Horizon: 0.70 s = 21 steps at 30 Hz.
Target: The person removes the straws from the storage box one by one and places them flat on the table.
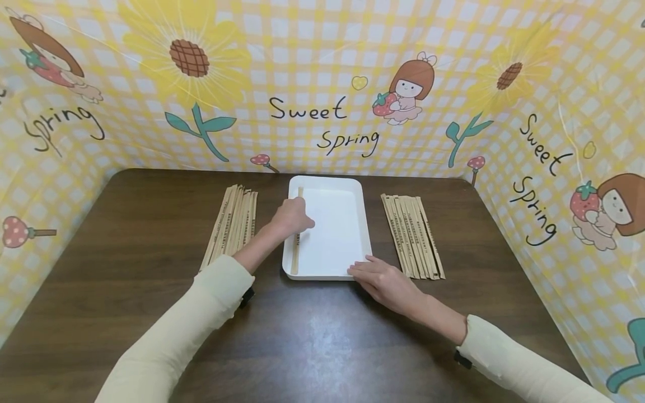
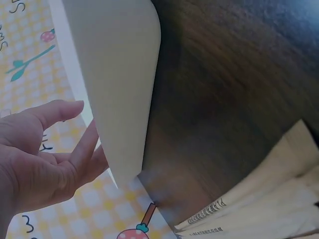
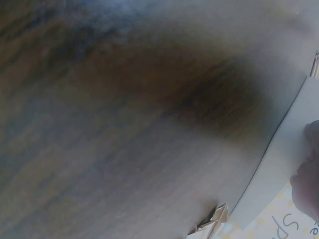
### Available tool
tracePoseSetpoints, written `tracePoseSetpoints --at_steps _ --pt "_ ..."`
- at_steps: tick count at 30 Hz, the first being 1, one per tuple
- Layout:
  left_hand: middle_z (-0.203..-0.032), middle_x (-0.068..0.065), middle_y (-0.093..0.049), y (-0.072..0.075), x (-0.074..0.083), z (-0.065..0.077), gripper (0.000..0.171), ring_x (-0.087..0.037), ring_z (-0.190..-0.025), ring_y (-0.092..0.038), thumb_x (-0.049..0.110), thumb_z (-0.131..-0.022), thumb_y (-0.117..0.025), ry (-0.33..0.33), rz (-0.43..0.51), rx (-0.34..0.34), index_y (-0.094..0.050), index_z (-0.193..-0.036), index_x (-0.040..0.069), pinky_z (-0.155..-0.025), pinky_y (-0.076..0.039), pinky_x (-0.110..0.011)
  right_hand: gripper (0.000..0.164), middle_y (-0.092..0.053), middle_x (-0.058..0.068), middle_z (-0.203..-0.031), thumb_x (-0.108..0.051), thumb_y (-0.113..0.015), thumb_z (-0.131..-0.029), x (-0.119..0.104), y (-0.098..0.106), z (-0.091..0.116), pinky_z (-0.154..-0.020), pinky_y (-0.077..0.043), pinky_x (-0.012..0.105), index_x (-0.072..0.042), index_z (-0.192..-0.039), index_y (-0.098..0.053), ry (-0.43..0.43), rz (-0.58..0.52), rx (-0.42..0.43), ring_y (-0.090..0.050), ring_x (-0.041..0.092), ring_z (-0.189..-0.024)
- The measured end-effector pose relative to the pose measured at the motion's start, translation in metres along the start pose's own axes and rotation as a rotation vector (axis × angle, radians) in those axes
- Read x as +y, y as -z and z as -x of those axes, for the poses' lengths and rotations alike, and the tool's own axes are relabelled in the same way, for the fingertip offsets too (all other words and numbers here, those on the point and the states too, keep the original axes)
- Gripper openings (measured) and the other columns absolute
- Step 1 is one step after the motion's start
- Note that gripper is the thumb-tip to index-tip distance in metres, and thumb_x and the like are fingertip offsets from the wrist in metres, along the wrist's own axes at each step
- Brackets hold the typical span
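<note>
A white tray (image 1: 332, 235) lies on the table, with one long, thin paper-wrapped straw (image 1: 295, 258) along the inside of its left wall. My left hand (image 1: 292, 217) is over that straw, its fingers reaching down inside the rim. In the left wrist view the thumb of the left hand (image 2: 47, 162) is apart from the fingers, and the tray wall (image 2: 122, 89) hides their tips. My right hand (image 1: 388, 282) rests with extended fingers on the tray's near right corner. The right wrist view catches only part of the right hand (image 3: 306, 174) beside the tray wall (image 3: 279, 159).
A bundle of paper-wrapped straws (image 1: 234, 221) lies left of the tray, partly behind my left forearm. Another straw bundle (image 1: 413, 238) lies to the right. The dark wooden table (image 1: 312, 347) is bordered by a yellow checked cloth (image 1: 302, 73) at the back and sides.
</note>
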State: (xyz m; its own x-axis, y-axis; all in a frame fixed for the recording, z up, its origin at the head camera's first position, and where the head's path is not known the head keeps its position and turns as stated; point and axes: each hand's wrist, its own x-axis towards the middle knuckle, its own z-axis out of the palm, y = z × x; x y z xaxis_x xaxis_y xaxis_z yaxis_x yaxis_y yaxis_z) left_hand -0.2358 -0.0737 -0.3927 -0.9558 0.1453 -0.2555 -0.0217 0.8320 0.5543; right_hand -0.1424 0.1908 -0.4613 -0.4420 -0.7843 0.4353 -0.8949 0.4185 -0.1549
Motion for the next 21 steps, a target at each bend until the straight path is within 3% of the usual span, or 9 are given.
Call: tracePoseSetpoints --at_steps 4,8,14,21 --pt "-0.08 -0.014 -0.062 -0.005 0.002 -0.003 0.012 -0.022 -0.062 -0.058 0.008 -0.087 -0.065 -0.011 -0.034 0.009 -0.059 -0.085 -0.002 -0.052 -0.049 -0.029 0.031 -0.073 0.01 -0.111 0.004 -0.077 -0.082 -0.001 0.001 -0.001 -0.105 -0.044 0.046 0.0 -0.112 -0.073 -0.004 -0.004 -0.004 -0.067 0.024 -0.11" --pt "-0.073 -0.01 -0.056 -0.01 0.002 -0.007 0.014 -0.02 -0.058 -0.054 0.007 -0.088 -0.064 -0.014 -0.058 0.016 -0.055 -0.078 0.002 -0.049 -0.045 -0.027 0.031 -0.072 0.01 -0.111 0.004 -0.077 -0.082 -0.001 0.001 -0.001 -0.106 -0.044 0.046 0.001 -0.112 -0.073 -0.004 -0.007 -0.003 -0.067 0.025 -0.11" --pt "-0.069 -0.008 -0.05 -0.019 0.003 -0.013 0.02 -0.018 -0.056 -0.051 0.006 -0.091 -0.06 -0.004 -0.061 0.032 -0.051 -0.073 0.005 -0.047 -0.041 -0.025 0.032 -0.073 0.01 -0.111 0.005 -0.077 -0.08 0.0 0.0 0.0 -0.105 -0.045 0.046 0.001 -0.112 -0.073 -0.005 -0.001 -0.001 -0.067 0.024 -0.109" --pt "-0.072 -0.012 -0.057 -0.026 0.001 -0.017 0.017 -0.02 -0.059 -0.055 0.008 -0.093 -0.059 -0.001 -0.074 0.057 -0.058 -0.077 0.001 -0.048 -0.041 -0.025 0.031 -0.073 0.01 -0.111 0.004 -0.077 -0.082 -0.001 0.0 -0.001 -0.105 -0.045 0.046 0.001 -0.113 -0.073 -0.005 -0.005 -0.001 -0.067 0.024 -0.11"
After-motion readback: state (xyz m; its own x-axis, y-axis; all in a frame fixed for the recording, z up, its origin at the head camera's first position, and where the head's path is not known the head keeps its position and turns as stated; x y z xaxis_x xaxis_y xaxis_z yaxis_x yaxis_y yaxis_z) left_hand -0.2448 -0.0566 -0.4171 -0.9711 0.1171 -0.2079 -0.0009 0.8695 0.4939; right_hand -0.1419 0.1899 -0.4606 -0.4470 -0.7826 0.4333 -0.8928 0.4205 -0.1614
